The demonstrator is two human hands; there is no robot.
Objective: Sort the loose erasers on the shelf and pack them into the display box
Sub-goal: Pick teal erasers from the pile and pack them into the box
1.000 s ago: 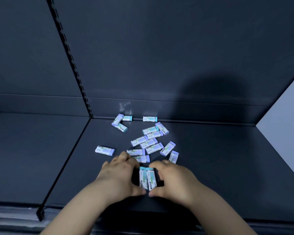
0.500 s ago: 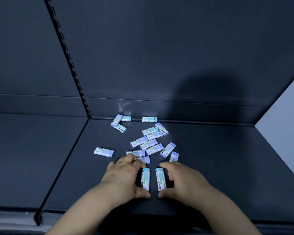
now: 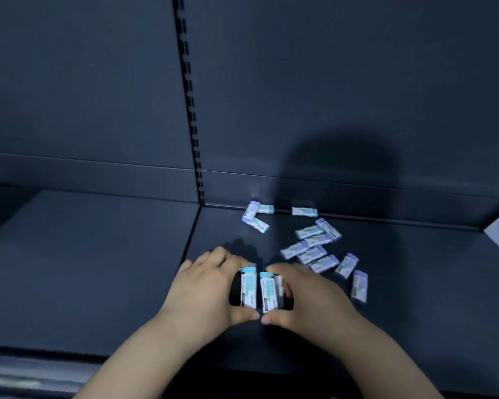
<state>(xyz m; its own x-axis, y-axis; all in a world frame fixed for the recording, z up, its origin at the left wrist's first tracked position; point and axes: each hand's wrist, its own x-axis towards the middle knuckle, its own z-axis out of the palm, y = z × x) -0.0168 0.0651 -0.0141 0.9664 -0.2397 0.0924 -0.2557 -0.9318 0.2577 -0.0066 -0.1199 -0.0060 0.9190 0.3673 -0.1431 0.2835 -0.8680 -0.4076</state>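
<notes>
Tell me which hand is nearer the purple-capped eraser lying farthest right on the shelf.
Right. The right hand lies just left of that eraser; the left hand is farther left, beyond the right hand.

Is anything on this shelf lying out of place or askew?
Yes. Loose erasers lie scattered on the shelf at mixed angles, some touching. Only those between the left hand and right hand are lined up. No box is in view.

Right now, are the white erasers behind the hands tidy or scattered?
Scattered: the white erasers lie at mixed angles on the dark shelf.
</notes>
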